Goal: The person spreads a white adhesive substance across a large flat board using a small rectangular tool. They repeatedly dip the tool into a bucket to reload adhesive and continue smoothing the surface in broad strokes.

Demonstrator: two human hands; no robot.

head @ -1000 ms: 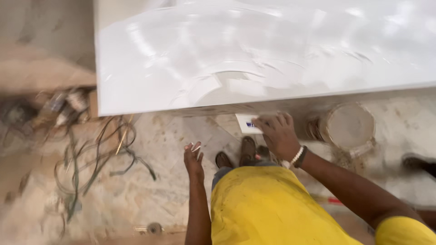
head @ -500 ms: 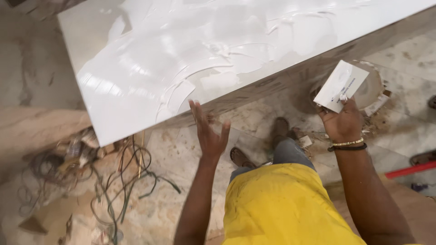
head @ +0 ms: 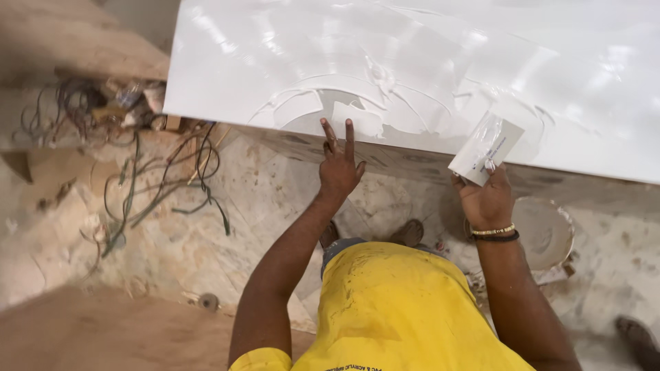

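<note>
Though between hands (head: pixel 339 168), scraper (head: pixel 487 149) rightward

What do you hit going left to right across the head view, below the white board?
Tangle of wires → left hand with fingers on the white board edge → right hand holding a flat white scraper → bucket.

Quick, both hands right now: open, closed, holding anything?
Left hand: open, fingertips on the edge of the white panel.
Right hand: closed on a white scraper card.
</note>
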